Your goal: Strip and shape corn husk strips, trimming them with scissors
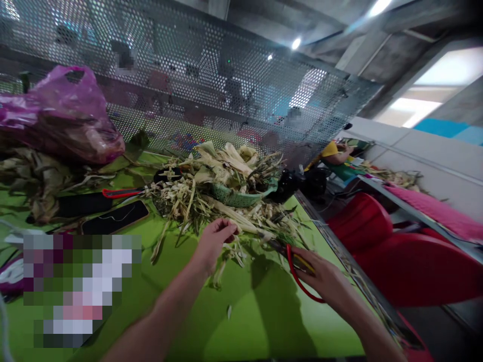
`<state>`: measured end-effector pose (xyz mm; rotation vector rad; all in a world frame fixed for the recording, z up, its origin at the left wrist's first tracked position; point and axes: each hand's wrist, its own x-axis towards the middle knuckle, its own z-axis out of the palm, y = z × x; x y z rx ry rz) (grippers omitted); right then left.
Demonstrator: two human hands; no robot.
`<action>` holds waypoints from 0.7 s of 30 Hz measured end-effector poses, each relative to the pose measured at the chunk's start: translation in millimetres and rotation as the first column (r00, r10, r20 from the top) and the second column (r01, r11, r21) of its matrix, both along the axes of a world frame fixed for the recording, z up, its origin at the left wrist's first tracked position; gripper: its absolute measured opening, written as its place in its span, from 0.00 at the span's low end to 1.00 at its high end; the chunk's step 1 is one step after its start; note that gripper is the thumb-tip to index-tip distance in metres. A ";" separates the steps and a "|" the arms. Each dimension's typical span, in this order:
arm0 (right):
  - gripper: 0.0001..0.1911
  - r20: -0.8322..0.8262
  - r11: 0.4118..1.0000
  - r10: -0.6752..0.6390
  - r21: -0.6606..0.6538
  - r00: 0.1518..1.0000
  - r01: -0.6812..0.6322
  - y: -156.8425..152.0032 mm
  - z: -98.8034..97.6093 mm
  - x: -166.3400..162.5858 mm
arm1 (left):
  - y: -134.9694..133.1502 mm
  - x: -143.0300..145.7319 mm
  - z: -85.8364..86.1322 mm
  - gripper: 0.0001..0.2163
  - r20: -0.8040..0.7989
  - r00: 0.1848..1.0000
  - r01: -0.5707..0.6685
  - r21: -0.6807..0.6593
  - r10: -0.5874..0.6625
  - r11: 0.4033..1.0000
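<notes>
On the green bench [245, 311], your left hand [217, 237] pinches a dried leaf [247, 226] while your right hand [326, 281] grips red scissors [297, 274].

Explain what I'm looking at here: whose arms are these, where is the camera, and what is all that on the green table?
There is no machine here. A person wears one camera on the head, looking forward and down, so the two bare arms coming in from the bottom are that person's own. The left hand is closed on a pale stalk at the edge of a pile of dried leaves. The right hand holds red-handled scissors, blades pointing toward the stalk. On the green table there are also a green basket, a dark phone and a purple plastic bag. A perforated metal screen stands behind. Another person's arm shows at far right.
</notes>
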<state>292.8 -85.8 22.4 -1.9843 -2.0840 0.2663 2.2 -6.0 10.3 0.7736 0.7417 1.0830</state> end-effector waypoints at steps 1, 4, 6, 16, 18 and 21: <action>0.22 0.043 0.999 0.031 -0.007 0.999 -0.031 -0.3 2.3 5.6 | 0.2 0.6 -0.5 0.08 0.004 1.000 -0.005 -0.003 0.005 1.000; 0.17 0.099 0.999 0.029 0.039 0.995 -0.033 3.2 14.9 -2.0 | 0.7 2.2 -1.0 0.08 0.010 1.000 -0.030 0.007 0.030 1.000; 0.15 0.019 0.991 0.029 0.133 0.999 -0.031 10.0 23.7 -26.7 | 0.7 2.8 -0.3 0.09 0.010 0.999 -0.049 0.028 0.048 0.998; 0.11 -0.525 0.950 0.245 0.300 0.815 -0.092 56.9 16.1 -146.3 | 2.1 4.5 -2.5 0.06 -0.021 0.994 -0.102 0.084 0.104 0.991; 0.09 -0.532 0.941 0.230 0.336 0.815 -0.047 61.6 12.9 -149.3 | 3.5 4.9 -4.5 0.06 -0.011 0.995 -0.102 0.086 0.103 0.991; 0.06 -0.533 0.942 0.193 0.335 0.824 -0.004 66.1 11.3 -148.6 | 4.4 4.7 -5.2 0.06 -0.039 0.994 -0.100 0.091 0.104 0.991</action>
